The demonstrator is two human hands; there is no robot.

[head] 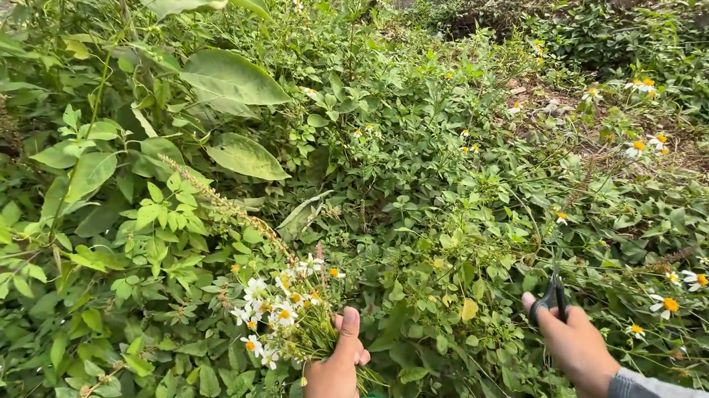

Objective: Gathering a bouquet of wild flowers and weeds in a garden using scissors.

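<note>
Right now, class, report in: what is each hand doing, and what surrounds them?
Left hand shut on bunch of white daisies. Right hand shut on black scissors, blades up. Dense green weeds all round; more daisies to the right.

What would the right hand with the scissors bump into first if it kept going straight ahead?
Probably the green leaves just beyond the scissors in the right hand. The blades point up the picture into them. A small daisy lies further along, though depth is hard to judge.

Left hand (333,388) grips daisies (283,312); right hand (574,341) holds scissors (552,296).
</note>
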